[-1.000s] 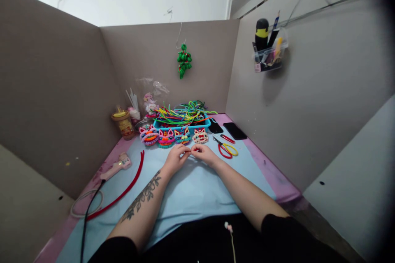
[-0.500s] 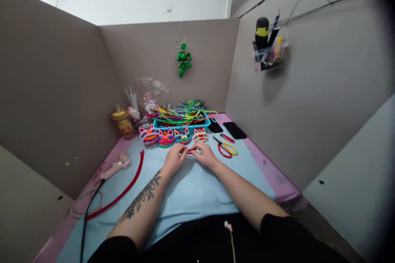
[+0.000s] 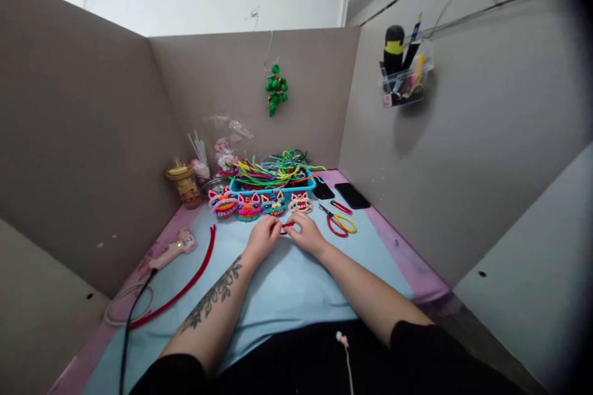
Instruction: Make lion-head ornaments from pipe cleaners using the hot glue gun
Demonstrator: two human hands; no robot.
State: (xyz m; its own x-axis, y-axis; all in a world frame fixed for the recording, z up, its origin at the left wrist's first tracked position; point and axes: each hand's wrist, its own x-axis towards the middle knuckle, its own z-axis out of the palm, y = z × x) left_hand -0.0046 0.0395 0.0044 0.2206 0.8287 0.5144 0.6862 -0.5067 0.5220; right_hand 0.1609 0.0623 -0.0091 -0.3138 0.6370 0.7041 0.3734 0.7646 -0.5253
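Note:
My left hand (image 3: 263,238) and my right hand (image 3: 304,233) meet over the light blue mat (image 3: 287,284), fingers pinched together on a short red pipe cleaner piece (image 3: 288,225) held between them. Just beyond my fingers stands a row of colourful pipe cleaner animal faces (image 3: 259,203). Behind them a blue tray (image 3: 273,186) is heaped with loose pipe cleaners in many colours.
Red and yellow scissors (image 3: 340,223), a red clip and two dark phones (image 3: 352,195) lie to the right. A pink glue gun (image 3: 175,249) with its cord, a red headband (image 3: 183,287) and a jar (image 3: 185,185) sit left. Grey partition walls enclose the desk; a green ornament (image 3: 277,89) hangs behind.
A red pipe cleaner piece has come into sight between my fingertips. Both hands have shifted slightly forward and stay together.

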